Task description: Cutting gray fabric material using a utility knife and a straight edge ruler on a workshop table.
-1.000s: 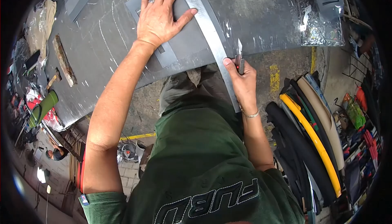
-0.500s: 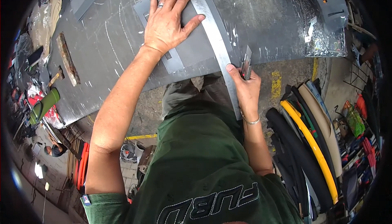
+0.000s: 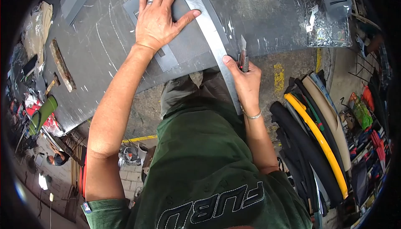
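Observation:
My left hand [image 3: 156, 23] lies flat with its fingers spread on a piece of grey sheet material [image 3: 188, 41]. Its thumb reaches the edge of a long metal ruler [image 3: 211, 32]. The ruler runs along the sheet, and its lower end juts past the table edge toward my body. My right hand [image 3: 247, 85] is closed around a utility knife [image 3: 244, 64] whose blade points up, away from me. The right thumb rests on the ruler. A grey strip shows along the ruler's right side, and the blade appears raised beside it.
The dark, scratched table [image 3: 100, 62] curves across the front. At left on it lie a wooden stick [image 3: 62, 66], a hammer [image 3: 52, 83] and a green roll [image 3: 44, 114]. Rolls of material, one yellow [image 3: 317, 143], stand at right. Another person [image 3: 57, 156] is far left.
The whole view has shifted, so the table and both hands appear slightly farther left and higher. Both hands keep about the same places along the ruler. The knife looks slightly more upright.

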